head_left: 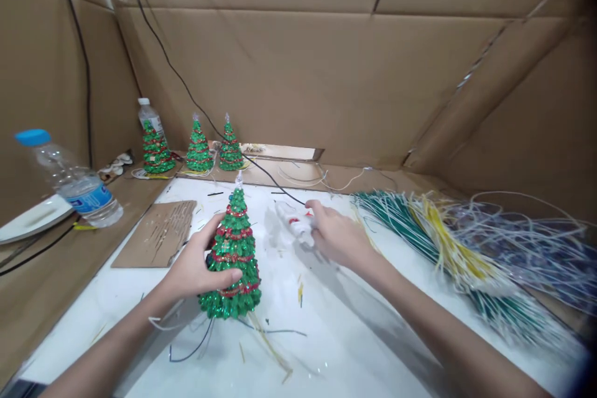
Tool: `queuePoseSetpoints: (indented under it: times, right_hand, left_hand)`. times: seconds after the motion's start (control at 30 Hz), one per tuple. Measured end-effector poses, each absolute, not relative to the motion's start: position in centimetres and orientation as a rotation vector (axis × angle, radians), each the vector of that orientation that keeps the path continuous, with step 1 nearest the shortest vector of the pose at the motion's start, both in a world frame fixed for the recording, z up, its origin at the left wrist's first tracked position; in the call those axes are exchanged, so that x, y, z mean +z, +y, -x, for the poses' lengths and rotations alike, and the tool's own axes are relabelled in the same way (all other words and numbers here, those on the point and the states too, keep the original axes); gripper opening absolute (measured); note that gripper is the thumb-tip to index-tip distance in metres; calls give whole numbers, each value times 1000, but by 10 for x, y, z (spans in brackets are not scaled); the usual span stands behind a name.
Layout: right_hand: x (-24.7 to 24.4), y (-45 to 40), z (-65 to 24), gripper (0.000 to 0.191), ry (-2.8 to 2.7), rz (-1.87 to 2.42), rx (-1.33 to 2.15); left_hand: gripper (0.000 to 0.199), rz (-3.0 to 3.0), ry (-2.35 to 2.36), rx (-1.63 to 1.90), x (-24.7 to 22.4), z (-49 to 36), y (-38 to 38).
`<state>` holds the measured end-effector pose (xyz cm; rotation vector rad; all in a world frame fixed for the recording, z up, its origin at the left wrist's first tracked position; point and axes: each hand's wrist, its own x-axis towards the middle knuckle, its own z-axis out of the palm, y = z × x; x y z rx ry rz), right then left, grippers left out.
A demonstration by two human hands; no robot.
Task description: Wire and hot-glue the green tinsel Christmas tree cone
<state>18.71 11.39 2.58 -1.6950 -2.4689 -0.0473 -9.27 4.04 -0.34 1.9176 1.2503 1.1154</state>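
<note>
At near left, our left hand [196, 270] grasps a glittery green-and-red, cone-shaped, plastic-looking tree [240, 245], likely light, stiff, fragile-tipped, best held mid-body; our right hand [339, 235] is at a blurred white object [290, 219], grip unclear

Bright overhead light, soft shadows, blurred right hand [336, 235], dark right edge

The desk [280, 364] lies open at the bottom center of the frame, while the wire bundle [448, 255] blocks the right and the cardboard piece [158, 233] lies at center left.
</note>
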Motion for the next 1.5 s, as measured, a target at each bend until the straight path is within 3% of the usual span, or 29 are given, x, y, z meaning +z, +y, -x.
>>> queuePoseSetpoints:
  times: [0.3, 0.73, 1.13, 1.4, 1.5]
  right_hand:
    - [-19, 126, -162, 37, -2436, 1586, 19]
    - [-31, 122, -169, 32, -2361, 1468, 140]
    - [-31, 138, -259, 26, -2088, 1889, -5]
    - [-24, 134, -253, 24, -2029, 1759, -28]
    - [-11, 119, -240, 23, -2000, 1448, -104]
  left_hand:
    - [82, -2085, 1549, 1151, -4, 92, 41]
    - [80, -2240, 1525, 1138, -3, 95, 42]
    - [81, -2259, 1421, 1118, -1, 91, 40]
    - [82, -2252, 1339, 1146, 1, 90, 40]
    - [82, -2257, 1299, 1145, 1, 89, 40]
